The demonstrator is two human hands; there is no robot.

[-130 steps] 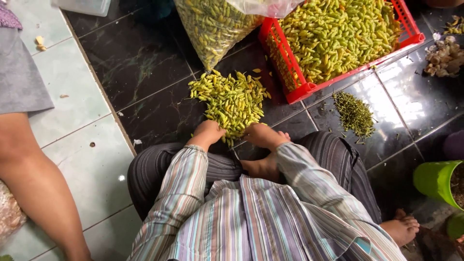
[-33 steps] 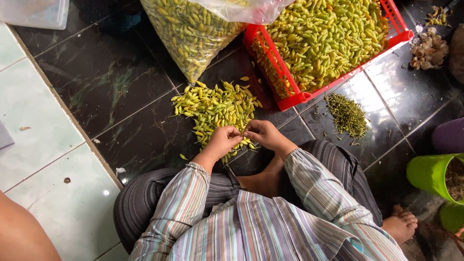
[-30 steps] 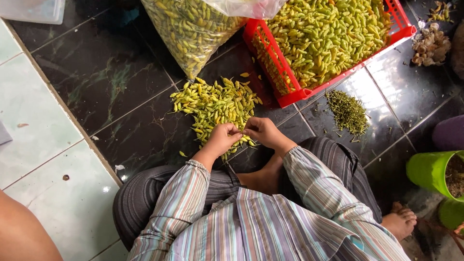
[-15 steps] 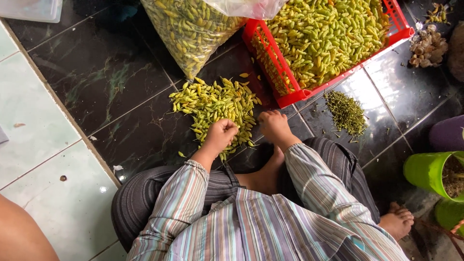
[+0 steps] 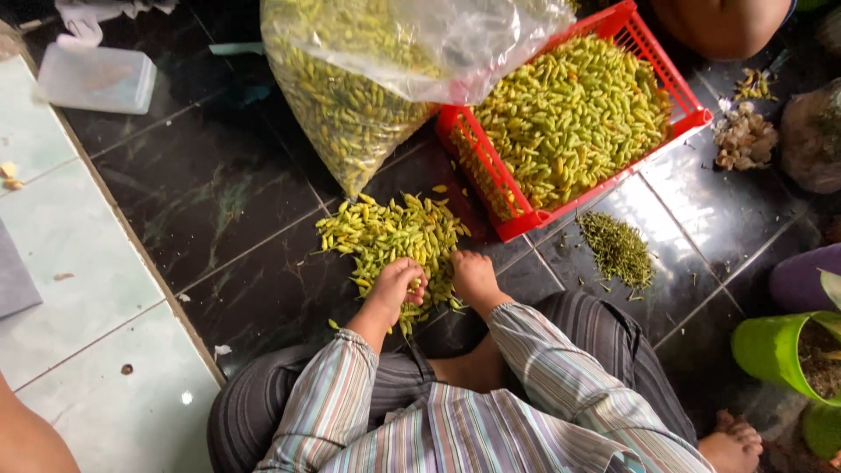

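Observation:
A heap of small yellow-green chili peppers (image 5: 385,235) lies on the dark tiled floor in front of my crossed legs. My left hand (image 5: 399,285) rests on the near edge of the heap, fingers curled around a few peppers. My right hand (image 5: 473,276) sits just beside it at the heap's right edge, fingers closed down onto the peppers; what it holds is hidden. A red plastic crate (image 5: 491,180) full of the same peppers stands beyond, to the right.
A clear plastic bag of peppers (image 5: 350,105) leans against the crate. A small pile of green stems (image 5: 618,250) lies right of my hands. Garlic bulbs (image 5: 745,136), a green pot (image 5: 780,350), a clear lidded box (image 5: 96,79) and another person's leg (image 5: 31,438) surround the spot.
Both hands have dropped from working a pepper together above the heap to reaching into its near edge. The camera has shifted, showing more floor on the left.

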